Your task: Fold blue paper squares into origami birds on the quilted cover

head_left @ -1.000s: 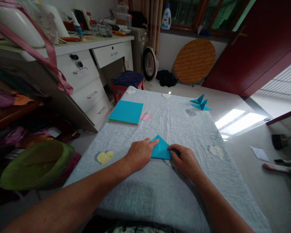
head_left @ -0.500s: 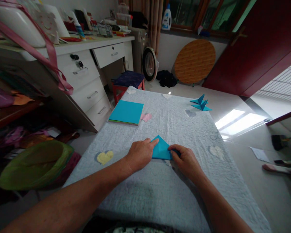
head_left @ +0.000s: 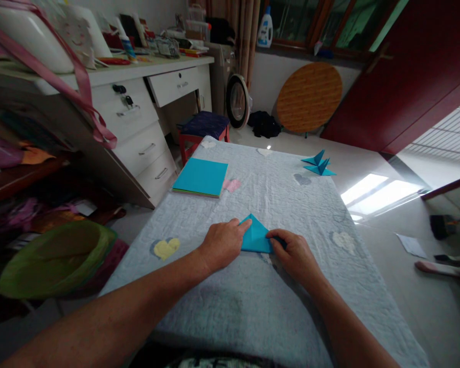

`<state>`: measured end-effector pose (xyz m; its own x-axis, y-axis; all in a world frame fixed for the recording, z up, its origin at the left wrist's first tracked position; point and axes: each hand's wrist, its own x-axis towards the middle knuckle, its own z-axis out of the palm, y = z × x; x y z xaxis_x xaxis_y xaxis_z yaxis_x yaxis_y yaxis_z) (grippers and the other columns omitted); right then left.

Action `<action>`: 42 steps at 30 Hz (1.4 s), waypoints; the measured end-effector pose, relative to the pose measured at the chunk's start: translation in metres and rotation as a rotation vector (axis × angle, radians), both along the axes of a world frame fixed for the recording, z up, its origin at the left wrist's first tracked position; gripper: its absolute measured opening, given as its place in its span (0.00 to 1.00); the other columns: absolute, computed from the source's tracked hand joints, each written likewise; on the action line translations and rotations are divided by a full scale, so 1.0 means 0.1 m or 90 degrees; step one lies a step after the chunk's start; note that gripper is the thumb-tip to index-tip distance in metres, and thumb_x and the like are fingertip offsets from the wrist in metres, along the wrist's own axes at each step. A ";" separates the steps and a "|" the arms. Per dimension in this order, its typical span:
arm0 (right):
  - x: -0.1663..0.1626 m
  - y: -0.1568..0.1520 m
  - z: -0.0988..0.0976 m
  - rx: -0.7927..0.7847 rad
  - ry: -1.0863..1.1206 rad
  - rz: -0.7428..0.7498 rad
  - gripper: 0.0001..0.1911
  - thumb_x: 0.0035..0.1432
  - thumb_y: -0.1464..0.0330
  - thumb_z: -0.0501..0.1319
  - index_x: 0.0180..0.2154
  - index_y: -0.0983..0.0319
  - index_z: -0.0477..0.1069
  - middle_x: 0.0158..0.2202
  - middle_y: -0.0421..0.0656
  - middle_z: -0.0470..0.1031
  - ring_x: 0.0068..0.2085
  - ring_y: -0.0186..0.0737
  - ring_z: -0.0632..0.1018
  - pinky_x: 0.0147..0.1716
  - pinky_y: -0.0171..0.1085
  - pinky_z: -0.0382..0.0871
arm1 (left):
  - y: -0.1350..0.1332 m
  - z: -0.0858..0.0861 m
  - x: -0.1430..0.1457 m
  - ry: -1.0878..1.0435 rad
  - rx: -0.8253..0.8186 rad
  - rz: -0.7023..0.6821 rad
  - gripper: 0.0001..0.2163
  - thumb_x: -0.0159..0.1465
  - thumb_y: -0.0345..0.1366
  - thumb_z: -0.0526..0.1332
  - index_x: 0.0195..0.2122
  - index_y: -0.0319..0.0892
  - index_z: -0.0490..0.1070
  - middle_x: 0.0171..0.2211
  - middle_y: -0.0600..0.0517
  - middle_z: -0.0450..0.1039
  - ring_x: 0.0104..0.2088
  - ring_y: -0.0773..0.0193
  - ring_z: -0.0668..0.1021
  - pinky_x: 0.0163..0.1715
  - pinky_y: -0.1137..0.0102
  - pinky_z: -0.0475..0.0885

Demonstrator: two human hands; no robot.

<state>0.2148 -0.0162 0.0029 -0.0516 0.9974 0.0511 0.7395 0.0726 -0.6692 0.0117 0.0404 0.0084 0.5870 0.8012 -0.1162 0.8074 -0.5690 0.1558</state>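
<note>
A blue paper folded into a triangle (head_left: 256, 236) lies on the pale quilted table cover (head_left: 276, 199). My left hand (head_left: 222, 244) rests on the triangle's left edge, fingers curled with the index pressing the paper down. My right hand (head_left: 294, 254) pinches the triangle's right corner between thumb and fingers. A stack of square coloured sheets, blue on top (head_left: 200, 177), lies at the table's left side. Two folded blue paper shapes (head_left: 317, 163) sit at the far right corner.
A white desk with drawers (head_left: 145, 117) stands to the left, cluttered on top. A green bag (head_left: 57, 258) sits low at the left. A red stool (head_left: 203, 128) is beyond the table. A round wooden board (head_left: 308, 97) leans on the far wall. Another person's foot (head_left: 437, 268) shows at the right.
</note>
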 end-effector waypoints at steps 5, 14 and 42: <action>0.01 0.00 -0.01 -0.003 0.001 0.000 0.15 0.60 0.66 0.53 0.39 0.61 0.78 0.35 0.44 0.82 0.36 0.43 0.80 0.40 0.39 0.70 | 0.00 -0.01 -0.01 -0.002 0.003 0.000 0.24 0.68 0.30 0.48 0.65 0.49 0.61 0.42 0.49 0.76 0.36 0.56 0.81 0.32 0.65 0.73; 0.00 0.00 -0.01 -0.008 -0.004 0.006 0.15 0.60 0.66 0.53 0.39 0.61 0.78 0.36 0.45 0.82 0.36 0.43 0.80 0.40 0.40 0.70 | -0.03 -0.02 0.00 0.006 0.045 -0.005 0.22 0.69 0.29 0.50 0.64 0.49 0.62 0.44 0.48 0.74 0.38 0.57 0.79 0.34 0.65 0.72; -0.01 0.00 0.01 -0.003 -0.027 -0.001 0.16 0.59 0.66 0.53 0.38 0.61 0.79 0.34 0.44 0.82 0.32 0.41 0.79 0.39 0.38 0.70 | 0.01 -0.10 0.00 -0.019 0.160 -0.109 0.19 0.70 0.29 0.51 0.61 0.45 0.64 0.57 0.46 0.68 0.48 0.53 0.70 0.45 0.59 0.70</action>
